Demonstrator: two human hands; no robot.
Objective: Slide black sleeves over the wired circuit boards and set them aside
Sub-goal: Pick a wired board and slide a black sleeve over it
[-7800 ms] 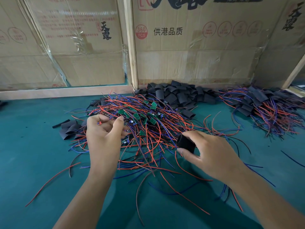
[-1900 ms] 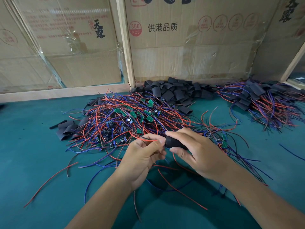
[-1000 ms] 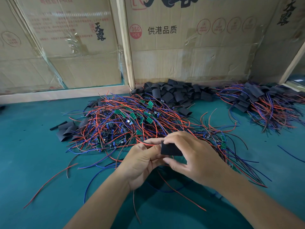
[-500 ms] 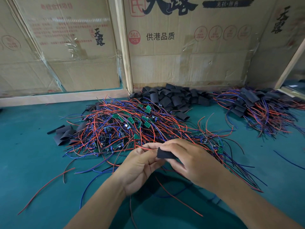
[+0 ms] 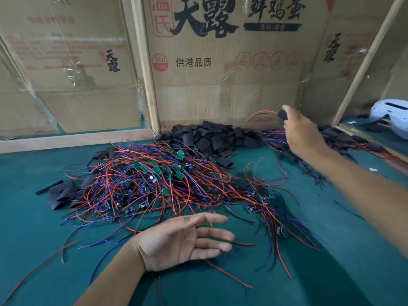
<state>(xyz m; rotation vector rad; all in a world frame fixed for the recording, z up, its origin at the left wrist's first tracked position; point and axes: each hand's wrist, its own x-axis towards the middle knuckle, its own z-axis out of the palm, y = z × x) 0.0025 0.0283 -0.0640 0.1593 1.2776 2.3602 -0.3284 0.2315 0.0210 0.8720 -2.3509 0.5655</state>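
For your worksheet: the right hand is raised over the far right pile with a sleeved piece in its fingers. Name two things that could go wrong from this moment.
1. The sleeved board is held only at the fingertips of the right hand, its red wire trailing; it could land short of the finished pile.
2. The open left hand hovers over loose wires; they could snag its fingers and drag the tangled unsleeved boards.

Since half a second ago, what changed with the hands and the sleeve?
The hands parted. The right hand carried the sleeved board, red wire trailing, up and to the far right, above the finished pile, and still pinches it. The left hand let go and hovers open, low over the wires. The unsleeved board pile and the empty sleeves stayed put.
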